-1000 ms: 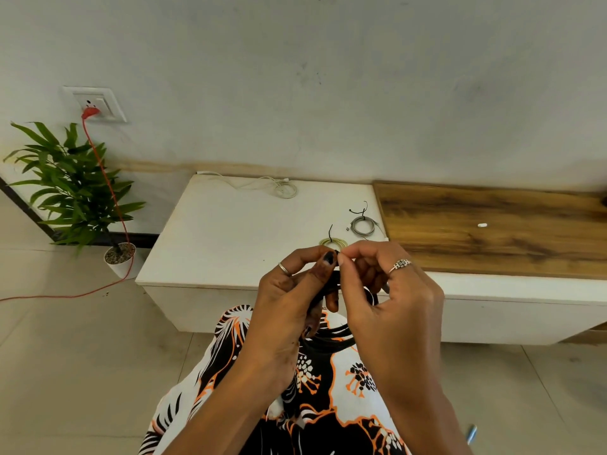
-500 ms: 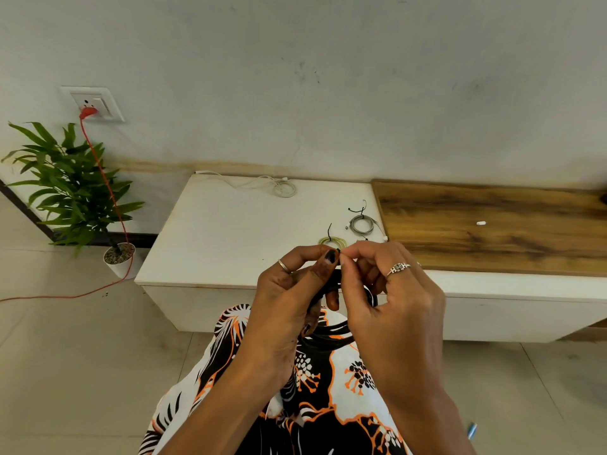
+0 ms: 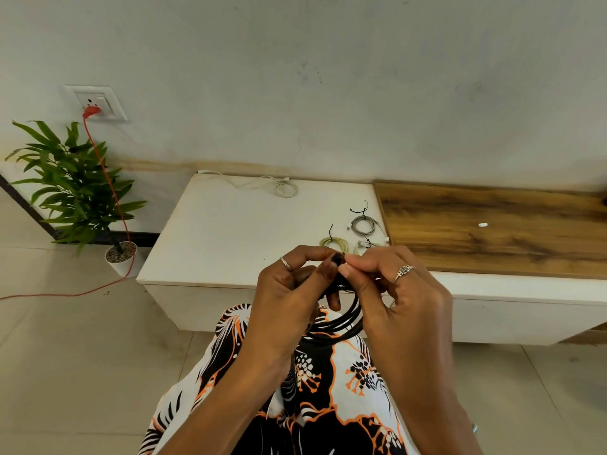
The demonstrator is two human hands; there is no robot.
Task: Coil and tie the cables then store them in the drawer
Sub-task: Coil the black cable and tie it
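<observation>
A person sits in front of a low white cabinet (image 3: 230, 231) with both hands lifted over a lap in black, white and orange flowered cloth (image 3: 315, 399). The left hand (image 3: 289, 300) and the right hand (image 3: 397, 303) meet at the fingertips. Each one pinches the top of a coiled black cable (image 3: 341, 323), and the loops hang down between the hands, just above the lap. I cannot tell if they pinch a thin tie or the cable itself.

On the cabinet top, just past the hands, lies a small coiled yellow-green cable (image 3: 335, 243) with a thin black wire tie sticking up. A little to the right and farther away is a coiled grey cable (image 3: 363, 224), also with a black tie. At the far edge, by the wall, a loose white cable (image 3: 282, 187) lies partly coiled.

To the right sits a brown wooden top (image 3: 492, 231). On the far left a green leafy plant in a white pot (image 3: 75, 195) stands on the floor, and a red cord (image 3: 108, 178) runs from a white wall socket (image 3: 98, 101) down past it.
</observation>
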